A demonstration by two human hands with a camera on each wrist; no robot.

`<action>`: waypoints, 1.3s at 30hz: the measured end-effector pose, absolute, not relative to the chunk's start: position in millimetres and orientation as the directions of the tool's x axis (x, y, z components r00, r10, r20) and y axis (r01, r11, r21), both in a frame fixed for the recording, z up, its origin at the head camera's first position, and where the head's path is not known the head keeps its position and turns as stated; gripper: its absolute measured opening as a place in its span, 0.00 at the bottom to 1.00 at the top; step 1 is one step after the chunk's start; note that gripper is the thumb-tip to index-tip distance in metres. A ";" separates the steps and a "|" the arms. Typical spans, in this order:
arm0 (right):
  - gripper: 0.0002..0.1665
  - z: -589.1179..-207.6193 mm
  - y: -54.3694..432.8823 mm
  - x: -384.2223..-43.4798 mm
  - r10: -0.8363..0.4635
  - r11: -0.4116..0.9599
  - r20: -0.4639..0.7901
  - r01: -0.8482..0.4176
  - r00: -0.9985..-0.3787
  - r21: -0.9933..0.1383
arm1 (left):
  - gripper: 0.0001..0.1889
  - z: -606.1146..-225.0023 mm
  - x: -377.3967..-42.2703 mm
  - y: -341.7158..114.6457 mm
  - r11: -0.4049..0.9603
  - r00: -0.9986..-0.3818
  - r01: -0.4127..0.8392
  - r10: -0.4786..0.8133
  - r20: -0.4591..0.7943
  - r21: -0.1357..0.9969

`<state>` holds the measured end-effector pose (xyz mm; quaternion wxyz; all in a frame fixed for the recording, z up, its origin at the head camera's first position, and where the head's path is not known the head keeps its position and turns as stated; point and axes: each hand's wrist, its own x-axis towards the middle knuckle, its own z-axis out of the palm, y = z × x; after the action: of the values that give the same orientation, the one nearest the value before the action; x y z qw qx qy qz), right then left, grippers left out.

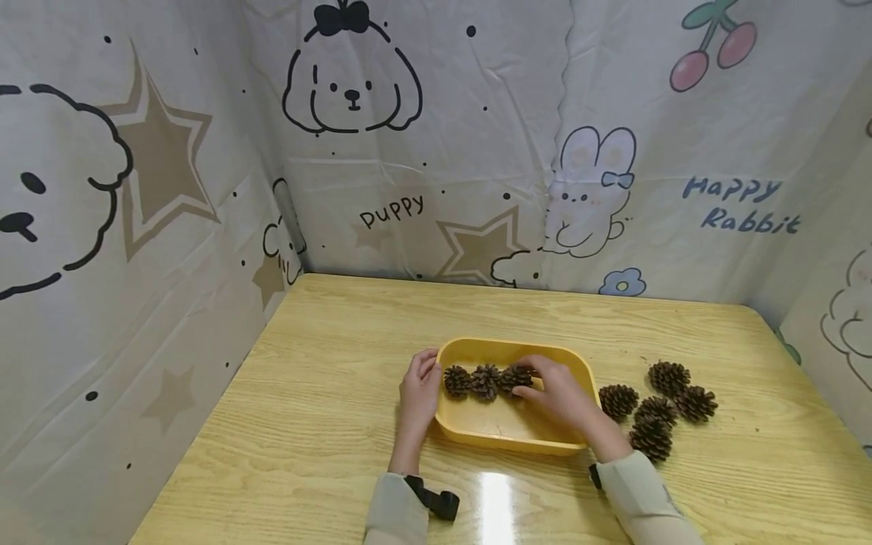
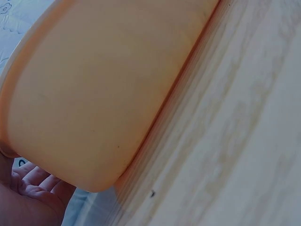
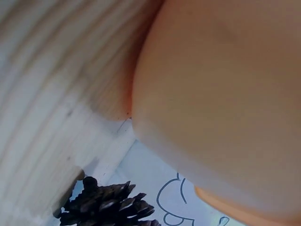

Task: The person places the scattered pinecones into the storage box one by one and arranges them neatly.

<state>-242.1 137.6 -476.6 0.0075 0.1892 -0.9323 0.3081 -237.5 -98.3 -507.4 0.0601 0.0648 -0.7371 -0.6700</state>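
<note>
A yellow plastic basin (image 1: 504,437) stands on the table, with three pine cones in a row along its inside. My left hand (image 1: 419,387) holds the basin's left end. In the left wrist view its thumb is at the rim and its fingers (image 2: 40,181) lie beyond the outer wall. Reaching over the basin's right side, my right hand (image 1: 559,390) grips the rightmost pine cone (image 1: 514,380) between thumb and fingers. To the left of that cone sit the middle pine cone (image 1: 486,383) and the leftmost pine cone (image 1: 457,381). The right wrist view hides the right hand behind the basin's wall.
Several loose pine cones (image 1: 657,412) lie on the table right of the basin, one of them (image 1: 618,402) close to its wall. A wooden table (image 1: 327,363) runs back to a printed cloth (image 1: 422,151) at the rear and sides.
</note>
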 end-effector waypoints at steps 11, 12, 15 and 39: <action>0.25 -477.2 133.9 -242.6 -0.370 0.722 0.150 -0.385 -0.917 -0.574 | 0.16 -508.4 -237.9 -98.2 0.092 -0.983 -0.009 -0.182 0.008 0.996; 0.25 -477.3 134.1 -242.5 -0.369 0.722 0.149 -0.384 -0.918 -0.576 | 0.16 -508.3 -237.8 -98.1 0.087 -0.983 -0.006 -0.181 0.010 0.996; 0.27 -477.1 134.3 -241.8 -0.359 0.725 0.143 -0.372 -0.922 -0.580 | 0.17 -507.5 -236.8 -98.1 0.077 -0.984 -0.005 -0.178 0.009 0.997; 0.28 -475.0 142.3 -240.3 -0.261 0.708 0.305 -0.396 -0.916 -0.585 | 0.17 -507.7 -238.2 -96.5 0.121 -0.982 -0.019 -0.186 0.004 0.992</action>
<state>-240.3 142.3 -475.0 0.1003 0.1789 -0.9186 0.3378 -238.2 -96.5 -507.7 0.0633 0.0689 -0.7459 -0.6594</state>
